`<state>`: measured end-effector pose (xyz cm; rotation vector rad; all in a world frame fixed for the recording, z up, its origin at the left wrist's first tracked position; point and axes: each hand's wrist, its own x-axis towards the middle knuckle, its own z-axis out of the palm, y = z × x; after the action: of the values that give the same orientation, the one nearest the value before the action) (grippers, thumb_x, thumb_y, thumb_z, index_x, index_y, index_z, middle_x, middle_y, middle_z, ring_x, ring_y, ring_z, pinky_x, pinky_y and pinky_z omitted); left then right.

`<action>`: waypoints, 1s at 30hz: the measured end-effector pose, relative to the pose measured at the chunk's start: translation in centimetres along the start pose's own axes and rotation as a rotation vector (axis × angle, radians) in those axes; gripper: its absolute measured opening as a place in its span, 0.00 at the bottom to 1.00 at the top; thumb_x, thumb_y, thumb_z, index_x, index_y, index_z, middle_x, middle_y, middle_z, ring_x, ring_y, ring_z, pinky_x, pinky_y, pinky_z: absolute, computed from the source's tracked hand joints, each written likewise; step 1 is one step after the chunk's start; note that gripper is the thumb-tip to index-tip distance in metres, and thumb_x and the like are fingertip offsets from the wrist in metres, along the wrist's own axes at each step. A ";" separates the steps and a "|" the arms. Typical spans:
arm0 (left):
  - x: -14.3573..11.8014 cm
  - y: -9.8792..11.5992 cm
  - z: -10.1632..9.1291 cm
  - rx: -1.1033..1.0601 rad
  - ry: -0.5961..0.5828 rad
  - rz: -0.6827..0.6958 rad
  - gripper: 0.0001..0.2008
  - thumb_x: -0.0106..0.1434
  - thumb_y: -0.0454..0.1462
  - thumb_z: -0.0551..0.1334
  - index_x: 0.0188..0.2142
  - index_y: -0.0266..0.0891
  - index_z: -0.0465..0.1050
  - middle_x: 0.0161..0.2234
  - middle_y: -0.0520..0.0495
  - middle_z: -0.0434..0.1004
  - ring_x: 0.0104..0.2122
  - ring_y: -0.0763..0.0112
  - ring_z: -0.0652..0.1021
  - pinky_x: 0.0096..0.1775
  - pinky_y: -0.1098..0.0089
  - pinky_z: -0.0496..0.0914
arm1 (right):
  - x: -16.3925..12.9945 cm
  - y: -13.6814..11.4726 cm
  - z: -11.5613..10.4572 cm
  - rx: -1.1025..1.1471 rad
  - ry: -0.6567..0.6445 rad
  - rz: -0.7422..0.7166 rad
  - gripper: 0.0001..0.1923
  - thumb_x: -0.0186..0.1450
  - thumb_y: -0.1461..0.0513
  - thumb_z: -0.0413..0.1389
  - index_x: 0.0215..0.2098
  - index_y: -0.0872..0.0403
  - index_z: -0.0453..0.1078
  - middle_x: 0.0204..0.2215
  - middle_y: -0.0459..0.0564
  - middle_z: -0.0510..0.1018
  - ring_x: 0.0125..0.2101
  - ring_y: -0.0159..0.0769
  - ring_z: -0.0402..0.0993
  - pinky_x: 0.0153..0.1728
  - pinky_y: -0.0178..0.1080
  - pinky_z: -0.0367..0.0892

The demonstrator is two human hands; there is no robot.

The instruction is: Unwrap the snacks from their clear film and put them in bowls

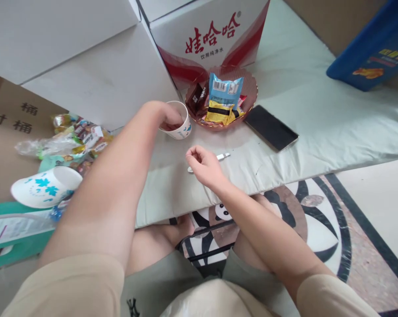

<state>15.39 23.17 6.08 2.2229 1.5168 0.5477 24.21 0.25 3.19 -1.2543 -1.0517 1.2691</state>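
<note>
My left hand (173, 115) reaches down into a white paper cup (180, 133) with blue markings. Its fingers are hidden inside the cup, where something reddish-brown shows. My right hand (202, 164) is loosely curled just above the pale cloth, with a hollow between thumb and forefinger and nothing visible in it. A thin whitish tool (223, 156) lies partly hidden behind that hand, its kind unclear. Close to the cup stands a pinkish clear bowl (251, 90) of packaged snacks, with a blue packet (225, 90) and a yellow packet (218, 113) on top.
A black phone (271, 127) lies right of the bowl. White boxes (100, 75) and a red-and-white carton (212, 37) stand behind. At left are a tipped paper cup (43, 187), several snack wrappers (91, 134) and a green container (20, 246). A blue box (373, 57) is at far right.
</note>
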 end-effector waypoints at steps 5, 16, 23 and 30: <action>-2.3 3.5 -3.9 0.028 -0.147 -0.252 0.12 0.42 0.23 0.67 0.20 0.38 0.69 0.19 0.53 0.70 0.26 0.64 0.79 0.36 0.63 0.73 | 0.0 -0.1 0.2 -0.005 -0.003 -0.021 0.07 0.61 0.56 0.51 0.31 0.51 0.64 0.23 0.40 0.67 0.25 0.29 0.64 0.31 0.36 0.59; -23.6 -4.9 -6.0 0.207 0.541 -0.497 0.17 0.55 0.32 0.62 0.46 0.37 0.74 0.50 0.37 0.80 0.55 0.54 0.78 0.60 0.54 0.69 | -0.7 1.2 1.5 -0.091 -0.010 -0.062 0.08 0.61 0.55 0.51 0.31 0.51 0.64 0.22 0.40 0.67 0.24 0.28 0.63 0.29 0.36 0.57; -28.1 -8.9 -8.4 0.345 0.126 -0.688 0.41 0.54 0.36 0.68 0.67 0.41 0.62 0.69 0.30 0.60 0.69 0.37 0.63 0.68 0.40 0.57 | 0.2 1.5 2.8 -0.044 -0.029 0.004 0.06 0.60 0.57 0.54 0.30 0.51 0.63 0.21 0.40 0.65 0.24 0.28 0.62 0.29 0.35 0.59; -31.6 -10.9 -9.5 0.415 0.108 -0.662 0.27 0.53 0.34 0.69 0.54 0.46 0.76 0.61 0.34 0.74 0.68 0.30 0.63 0.63 0.27 0.56 | -0.3 1.6 2.8 -0.048 0.048 -0.043 0.07 0.60 0.57 0.56 0.30 0.50 0.64 0.21 0.41 0.65 0.24 0.28 0.61 0.28 0.34 0.60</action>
<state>-8.79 -1.84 5.34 1.7828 2.4462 0.1506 21.32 -0.03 1.86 -1.2855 -1.0748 1.1819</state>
